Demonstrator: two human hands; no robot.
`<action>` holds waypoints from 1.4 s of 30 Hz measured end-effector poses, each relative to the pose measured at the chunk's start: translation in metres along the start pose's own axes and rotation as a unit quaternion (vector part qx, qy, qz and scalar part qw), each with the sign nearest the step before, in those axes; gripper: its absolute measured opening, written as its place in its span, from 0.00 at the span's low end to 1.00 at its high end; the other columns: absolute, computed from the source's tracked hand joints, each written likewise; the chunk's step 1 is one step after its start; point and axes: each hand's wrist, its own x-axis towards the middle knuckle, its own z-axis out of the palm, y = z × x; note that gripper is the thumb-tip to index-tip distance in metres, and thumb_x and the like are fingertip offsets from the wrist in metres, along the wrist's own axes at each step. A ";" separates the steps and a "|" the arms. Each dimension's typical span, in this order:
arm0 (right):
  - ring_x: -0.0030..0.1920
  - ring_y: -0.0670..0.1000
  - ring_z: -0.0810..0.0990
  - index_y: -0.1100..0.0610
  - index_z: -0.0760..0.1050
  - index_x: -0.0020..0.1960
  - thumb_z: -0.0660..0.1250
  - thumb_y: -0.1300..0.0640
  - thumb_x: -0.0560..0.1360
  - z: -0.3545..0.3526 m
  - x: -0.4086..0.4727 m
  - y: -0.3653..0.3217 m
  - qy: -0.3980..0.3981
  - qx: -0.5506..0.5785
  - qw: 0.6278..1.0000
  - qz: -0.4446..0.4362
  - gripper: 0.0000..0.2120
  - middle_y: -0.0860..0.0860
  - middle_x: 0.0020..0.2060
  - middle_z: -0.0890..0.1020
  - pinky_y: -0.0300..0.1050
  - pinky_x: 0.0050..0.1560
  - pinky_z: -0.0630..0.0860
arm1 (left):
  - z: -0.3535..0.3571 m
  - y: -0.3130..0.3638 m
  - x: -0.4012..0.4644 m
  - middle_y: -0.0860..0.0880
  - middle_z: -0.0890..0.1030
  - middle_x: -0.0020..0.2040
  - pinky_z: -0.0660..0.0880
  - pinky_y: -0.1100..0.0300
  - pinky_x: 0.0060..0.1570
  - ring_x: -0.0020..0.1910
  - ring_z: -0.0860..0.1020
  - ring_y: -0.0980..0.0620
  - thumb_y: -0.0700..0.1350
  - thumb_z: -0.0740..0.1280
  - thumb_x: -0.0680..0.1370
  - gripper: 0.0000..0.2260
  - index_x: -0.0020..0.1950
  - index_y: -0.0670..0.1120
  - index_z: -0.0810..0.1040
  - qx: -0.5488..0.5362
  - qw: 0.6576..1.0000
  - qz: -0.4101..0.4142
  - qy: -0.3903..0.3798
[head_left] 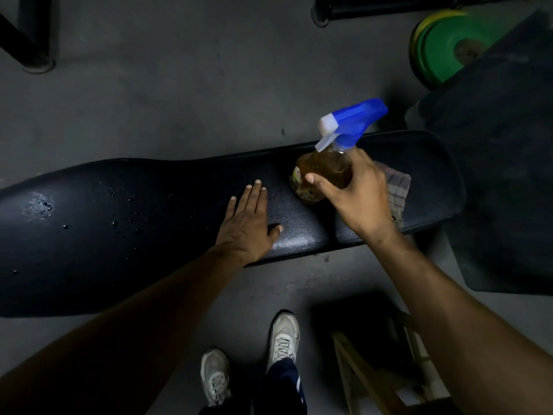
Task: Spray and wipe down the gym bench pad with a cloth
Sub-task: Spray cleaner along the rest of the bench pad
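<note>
Right fingers: the fingers (pixel 321 182) of the right hand (pixel 356 193) curl round the clear plastic spray bottle of amber liquid (pixel 320 172), thumb on its near side, gripping its body.
Spray bottle: tilted, its blue and white trigger head (pixel 350 121) pointing up and to the left, its base near or on the pad; contact cannot be told.
Left fingers: the fingers (pixel 254 196) of the left hand (pixel 247 226) lie straight and together, palm flat on the pad, thumb spread to the right, holding nothing.
Cloth: a checked grey-brown cloth (pixel 399 190) lies on the pad just behind the right hand, partly hidden by it.
Surface: the long black textured vinyl bench pad (pixel 149 205) runs left to right, with wet droplets (pixel 42 205) and a glossy patch towards its left end.
Floor: grey concrete floor (pixel 179 100) around the bench.
Surroundings: green and yellow weight plates (pixel 443 46) at the upper right; a wooden frame (pixel 368 375) at the lower right.
Person: two white trainers (pixel 282 336) stand on the floor below the pad.
</note>
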 end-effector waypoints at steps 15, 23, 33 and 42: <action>0.56 0.47 0.85 0.48 0.77 0.63 0.79 0.38 0.68 -0.005 0.006 -0.002 0.017 0.064 0.997 0.045 0.28 0.45 0.54 0.86 0.55 0.59 0.82 | -0.001 -0.010 -0.005 0.48 0.39 0.83 0.41 0.47 0.80 0.82 0.40 0.50 0.64 0.57 0.81 0.40 0.83 0.43 0.43 -0.004 1.000 0.001 -0.008; 0.59 0.46 0.84 0.48 0.75 0.64 0.80 0.38 0.68 -0.008 0.004 0.000 0.023 0.078 0.995 0.049 0.30 0.44 0.58 0.85 0.57 0.61 0.81 | 0.001 -0.011 -0.006 0.47 0.40 0.84 0.43 0.47 0.80 0.82 0.41 0.50 0.64 0.57 0.81 0.41 0.83 0.43 0.44 0.002 1.000 0.003 0.002; 0.64 0.45 0.78 0.48 0.69 0.76 0.84 0.47 0.68 -0.026 -0.029 0.048 -0.049 0.058 0.993 0.086 0.42 0.49 0.67 0.78 0.41 0.60 0.75 | -0.003 -0.008 -0.005 0.47 0.38 0.83 0.42 0.47 0.80 0.82 0.40 0.50 0.63 0.57 0.81 0.40 0.83 0.43 0.43 -0.002 1.000 0.001 -0.001; 0.79 0.64 0.62 0.48 0.63 0.81 0.76 0.47 0.73 -0.021 -0.027 0.093 -0.136 -0.304 0.925 0.184 0.40 0.57 0.81 0.63 0.65 0.79 0.61 | 0.001 0.001 -0.002 0.47 0.39 0.83 0.41 0.48 0.79 0.82 0.41 0.50 0.64 0.56 0.81 0.41 0.83 0.43 0.42 0.009 1.000 0.004 0.007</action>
